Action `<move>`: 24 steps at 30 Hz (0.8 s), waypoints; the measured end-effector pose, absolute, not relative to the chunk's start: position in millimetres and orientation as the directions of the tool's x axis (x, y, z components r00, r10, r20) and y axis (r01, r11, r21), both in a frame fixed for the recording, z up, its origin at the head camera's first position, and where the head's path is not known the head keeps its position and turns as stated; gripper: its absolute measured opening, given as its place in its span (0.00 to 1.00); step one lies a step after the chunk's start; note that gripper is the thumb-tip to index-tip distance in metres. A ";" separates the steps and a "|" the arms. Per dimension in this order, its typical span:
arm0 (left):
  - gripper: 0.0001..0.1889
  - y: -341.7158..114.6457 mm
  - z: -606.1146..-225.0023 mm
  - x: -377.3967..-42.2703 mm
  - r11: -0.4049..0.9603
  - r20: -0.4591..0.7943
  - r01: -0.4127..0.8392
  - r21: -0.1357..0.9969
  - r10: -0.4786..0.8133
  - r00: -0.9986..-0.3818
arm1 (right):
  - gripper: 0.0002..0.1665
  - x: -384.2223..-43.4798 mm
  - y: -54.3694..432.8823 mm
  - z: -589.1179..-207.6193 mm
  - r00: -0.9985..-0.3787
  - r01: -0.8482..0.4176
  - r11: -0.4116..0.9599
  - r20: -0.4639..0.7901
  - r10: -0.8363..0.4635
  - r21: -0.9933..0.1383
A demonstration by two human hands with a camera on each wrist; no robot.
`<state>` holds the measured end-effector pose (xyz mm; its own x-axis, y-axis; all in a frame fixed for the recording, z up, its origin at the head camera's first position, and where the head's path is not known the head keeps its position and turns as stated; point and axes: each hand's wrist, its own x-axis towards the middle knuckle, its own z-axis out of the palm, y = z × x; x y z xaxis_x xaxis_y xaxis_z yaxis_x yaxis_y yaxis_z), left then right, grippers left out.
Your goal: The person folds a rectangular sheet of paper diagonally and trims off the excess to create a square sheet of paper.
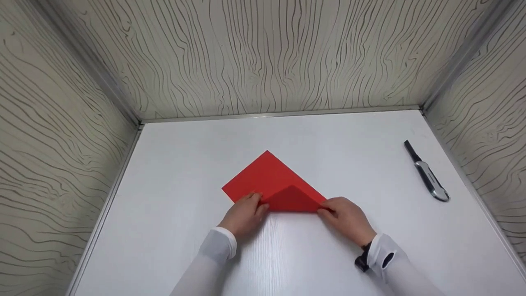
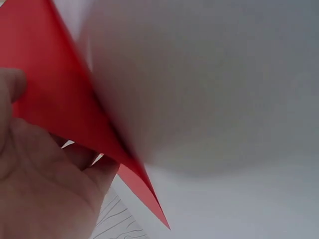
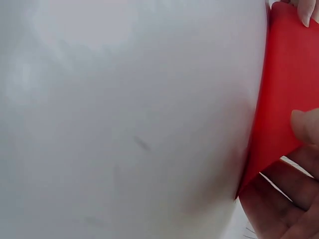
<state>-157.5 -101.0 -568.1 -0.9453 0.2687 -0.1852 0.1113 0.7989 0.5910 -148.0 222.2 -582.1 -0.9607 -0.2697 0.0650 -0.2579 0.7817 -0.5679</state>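
A sheet of red paper (image 1: 263, 172) lies on the white table in front of me, one corner aimed at the back wall and a straight edge along the front. Its front part shows a darker triangle. My left hand (image 1: 245, 216) pinches the front edge toward the left, its thumb on the near face in the left wrist view and the fingers behind. At the right corner my right hand (image 1: 347, 218) grips the paper (image 3: 286, 94) between thumb and fingers. In the left wrist view, a pointed red corner sticks out past the left fingers.
A black and silver lighter-like tool (image 1: 427, 176) with a narrow black tip lies on the right side of the table (image 1: 176, 164). Wood-grain panels (image 1: 263, 57) wall in the back and both sides. A black band (image 1: 362, 262) sits on the right wrist.
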 end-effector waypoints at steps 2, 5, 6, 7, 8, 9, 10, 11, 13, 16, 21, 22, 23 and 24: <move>0.19 -101.5 -566.7 -158.1 0.787 -0.198 0.090 0.611 0.262 -0.945 | 0.02 -149.5 221.3 -581.1 -0.967 -0.232 0.784 0.053 -0.248 -0.576; 0.16 -102.9 -565.1 -160.2 0.775 -0.206 0.086 0.626 0.270 -0.941 | 0.04 -151.2 219.5 -578.7 -0.975 -0.194 0.785 0.032 -0.218 -0.589; 0.14 -103.3 -564.9 -161.2 0.773 -0.202 0.091 0.628 0.275 -0.940 | 0.04 -151.6 219.0 -577.6 -0.978 -0.184 0.785 0.028 -0.208 -0.592; 0.12 -103.9 -565.0 -162.4 0.770 -0.194 0.102 0.629 0.283 -0.939 | 0.05 -152.2 218.6 -576.8 -0.980 -0.173 0.784 0.025 -0.198 -0.596; 0.11 -104.3 -564.9 -163.6 0.768 -0.187 0.111 0.631 0.289 -0.939 | 0.05 -152.8 218.0 -576.0 -0.982 -0.165 0.785 0.022 -0.189 -0.597; 0.10 -104.4 -564.8 -164.8 0.766 -0.181 0.113 0.633 0.289 -0.940 | 0.04 -153.3 217.5 -575.5 -0.983 -0.158 0.785 0.021 -0.182 -0.599; 0.09 -104.3 -564.8 -165.9 0.765 -0.177 0.113 0.635 0.286 -0.942 | 0.05 -154.0 217.2 -575.1 -0.984 -0.152 0.785 0.019 -0.176 -0.600; 0.08 -104.1 -564.6 -166.9 0.763 -0.174 0.110 0.637 0.281 -0.944 | 0.05 -154.8 217.0 -575.0 -0.985 -0.146 0.784 0.017 -0.170 -0.603; 0.08 -103.4 -563.6 -168.2 0.763 -0.183 0.084 0.641 0.259 -0.948 | 0.06 -156.3 216.2 -575.4 -0.988 -0.124 0.784 0.006 -0.151 -0.608; 0.10 -101.6 -561.7 -169.0 0.762 -0.215 0.021 0.647 0.208 -0.954 | 0.07 -157.7 215.6 -576.2 -0.992 -0.090 0.777 -0.011 -0.124 -0.623; 0.12 -99.0 -560.3 -170.7 0.737 -0.242 -0.072 0.672 0.126 -0.962 | 0.08 -159.3 214.2 -578.3 -0.996 -0.055 0.764 -0.017 -0.086 -0.643; 0.12 -98.8 -560.5 -171.3 0.727 -0.244 -0.090 0.680 0.109 -0.964 | 0.09 -159.5 213.6 -578.6 -0.997 -0.052 0.765 -0.015 -0.080 -0.642; 0.13 -98.7 -560.9 -171.8 0.717 -0.248 -0.109 0.689 0.091 -0.965 | 0.09 -159.9 213.0 -579.2 -0.997 -0.051 0.765 -0.010 -0.075 -0.641; 0.13 -98.5 -561.2 -172.1 0.707 -0.254 -0.131 0.695 0.071 -0.965 | 0.10 -160.1 212.3 -579.6 -0.998 -0.052 0.769 -0.003 -0.070 -0.637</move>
<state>-172.1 -98.5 -561.2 -0.9647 0.0712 -0.2536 -0.1306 0.7067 0.6954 -160.1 212.3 -579.6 -0.9975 -0.0705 -0.0029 -0.0525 0.7687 -0.6375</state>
